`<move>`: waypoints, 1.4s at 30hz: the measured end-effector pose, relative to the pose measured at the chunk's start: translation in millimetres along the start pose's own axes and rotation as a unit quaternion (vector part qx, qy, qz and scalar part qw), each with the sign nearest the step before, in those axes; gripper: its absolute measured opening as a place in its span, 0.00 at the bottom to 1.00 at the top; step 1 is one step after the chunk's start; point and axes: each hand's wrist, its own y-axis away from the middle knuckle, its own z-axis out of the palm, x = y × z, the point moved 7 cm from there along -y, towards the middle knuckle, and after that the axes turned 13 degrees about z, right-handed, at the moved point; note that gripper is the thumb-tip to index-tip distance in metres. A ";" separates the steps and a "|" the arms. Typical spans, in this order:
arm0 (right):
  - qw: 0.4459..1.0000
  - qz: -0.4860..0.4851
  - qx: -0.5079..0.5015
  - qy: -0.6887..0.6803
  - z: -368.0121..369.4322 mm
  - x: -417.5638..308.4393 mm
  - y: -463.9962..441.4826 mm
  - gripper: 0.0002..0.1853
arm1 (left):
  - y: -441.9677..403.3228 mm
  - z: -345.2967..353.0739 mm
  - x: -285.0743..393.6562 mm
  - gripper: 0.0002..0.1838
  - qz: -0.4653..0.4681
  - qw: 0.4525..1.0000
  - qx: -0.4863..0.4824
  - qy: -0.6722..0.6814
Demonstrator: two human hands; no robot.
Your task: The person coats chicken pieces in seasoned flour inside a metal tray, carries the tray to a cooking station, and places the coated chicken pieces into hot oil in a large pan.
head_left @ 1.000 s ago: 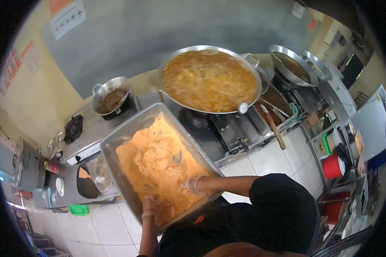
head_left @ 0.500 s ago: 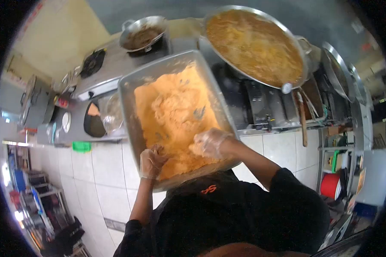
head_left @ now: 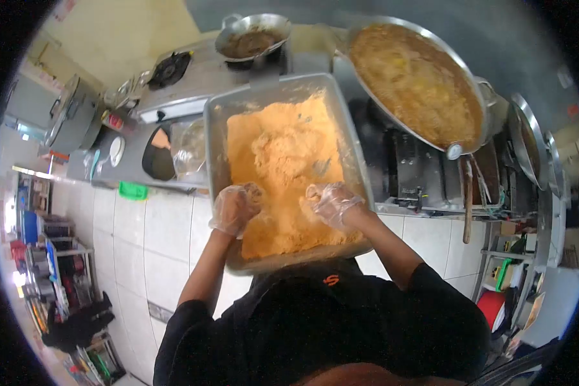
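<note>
A large grey plastic tub (head_left: 213,138) holds loose orange breading flour (head_left: 283,225), with a heap of coated pieces (head_left: 286,154) in its middle. Both my hands wear clear plastic gloves and are inside the tub, apart from each other. Over the flour at the left wall, my left hand (head_left: 235,209) has its fingers curled in, dusted with flour. My right hand (head_left: 333,204) is closed too, right of the heap, its fingertips caked in flour. What either hand holds, if anything, is hard to tell from the coating.
A wide pan of bubbling oil (head_left: 418,83) stands at back right, with a round dial on its rim. A smaller wok (head_left: 254,42) sits on the stove at back left. A wooden handle (head_left: 468,212) sticks out over the counter's edge. Shelves (head_left: 64,257) stand at left.
My left hand has moved up along the tub's left wall. My right hand has lifted from the flour near the front and turned inward. The view has shifted, moving the stove things rightward.
</note>
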 end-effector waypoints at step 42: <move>0.836 0.004 0.394 0.383 -373.1 -96.9 36.4 0.16 | -326.9 -145.5 232.4 0.17 0.384 0.887 0.214 -0.141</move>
